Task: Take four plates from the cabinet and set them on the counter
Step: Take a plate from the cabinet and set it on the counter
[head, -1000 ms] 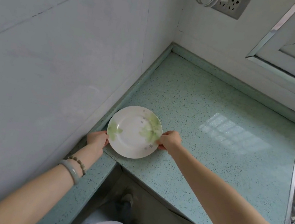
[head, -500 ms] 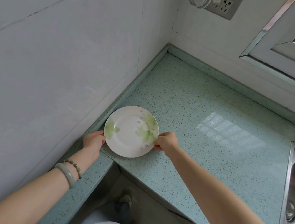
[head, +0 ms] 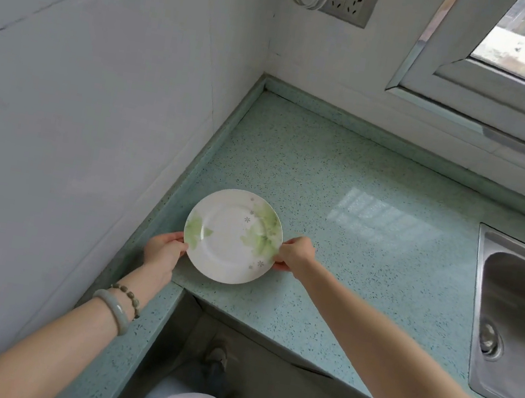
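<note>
Plate (head: 233,236): white, green leaf print, face up, at near-left part of counter (head: 361,285), just beside wall (head: 77,115). Shadow under near rim; whether fully seated, cannot tell. Left hand (head: 164,250) pinches left rim, right hand (head: 295,254) pinches right rim, fingers curled at edge. Opposite holds make for level, soft set-down. Spot by wall likely leaves room for more plates. One plate in view: judged early in task. Sink (head: 520,329) well apart, right. Socket (head: 351,0) on back wall.
</note>
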The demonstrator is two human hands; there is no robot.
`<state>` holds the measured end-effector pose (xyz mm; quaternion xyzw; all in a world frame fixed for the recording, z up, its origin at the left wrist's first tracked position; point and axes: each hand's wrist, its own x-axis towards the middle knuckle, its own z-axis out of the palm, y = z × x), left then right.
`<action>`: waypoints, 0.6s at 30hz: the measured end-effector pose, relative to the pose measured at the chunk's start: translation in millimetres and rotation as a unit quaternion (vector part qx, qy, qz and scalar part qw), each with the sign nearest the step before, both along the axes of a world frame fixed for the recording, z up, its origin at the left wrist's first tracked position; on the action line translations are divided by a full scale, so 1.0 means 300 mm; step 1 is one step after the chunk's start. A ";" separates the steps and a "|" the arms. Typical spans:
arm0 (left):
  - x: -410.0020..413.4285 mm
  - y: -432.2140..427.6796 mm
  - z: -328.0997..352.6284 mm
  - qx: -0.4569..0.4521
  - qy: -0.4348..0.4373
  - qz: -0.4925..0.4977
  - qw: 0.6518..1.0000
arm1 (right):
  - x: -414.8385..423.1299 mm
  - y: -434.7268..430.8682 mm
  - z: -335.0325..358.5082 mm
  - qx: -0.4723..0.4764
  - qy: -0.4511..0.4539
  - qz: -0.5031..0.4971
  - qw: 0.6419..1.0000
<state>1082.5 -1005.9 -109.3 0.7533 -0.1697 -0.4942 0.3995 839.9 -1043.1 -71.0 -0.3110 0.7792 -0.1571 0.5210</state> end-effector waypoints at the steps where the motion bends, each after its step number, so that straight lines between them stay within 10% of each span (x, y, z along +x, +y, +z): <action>1: -0.015 -0.006 -0.005 0.003 -0.001 -0.014 1.000 | -0.017 0.007 0.000 0.001 0.002 -0.009 1.000; 18: -0.118 -0.016 -0.031 0.015 -0.002 -0.060 0.998 | -0.115 0.113 0.011 0.024 -0.024 -0.086 0.996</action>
